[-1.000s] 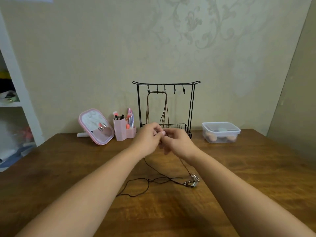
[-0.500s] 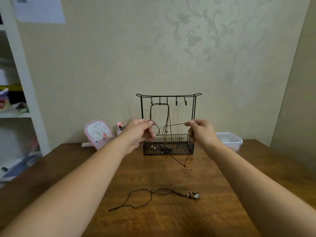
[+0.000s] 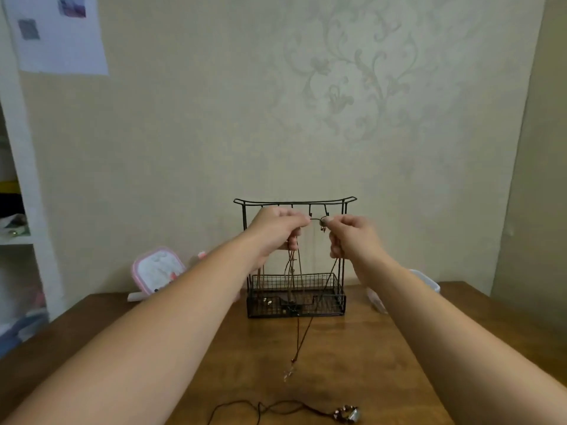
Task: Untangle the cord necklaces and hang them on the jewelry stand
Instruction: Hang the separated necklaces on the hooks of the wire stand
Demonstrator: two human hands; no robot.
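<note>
Head view, from the left: a white shelf unit stands at the edge with blurred items on its boards, and a sheet of paper hangs on the wall above it. On the wooden table a pink-rimmed mirror leans back near the wall, partly hidden by the left forearm. The left hand is raised in front of the upper left of the jewelry stand, fingers curled, pinching one end of a short stretch of brown cord just under the stand's top bar with its row of hooks. The right hand pinches the other end of that stretch, fingers likewise curled, at about the same height and near the rightmost hook; whether the cord touches a hook I cannot tell. From both hands the cord drops in two strands that meet below the stand's wire basket, where a small pale pendant hangs in front of the table. Other thin necklaces hang inside the stand behind the left hand, their ends down in the basket. Near the bottom edge a black cord necklace lies loose on the table, its beaded pendant to the right. Behind the right forearm a clear plastic box sits on the table by the wall.
</note>
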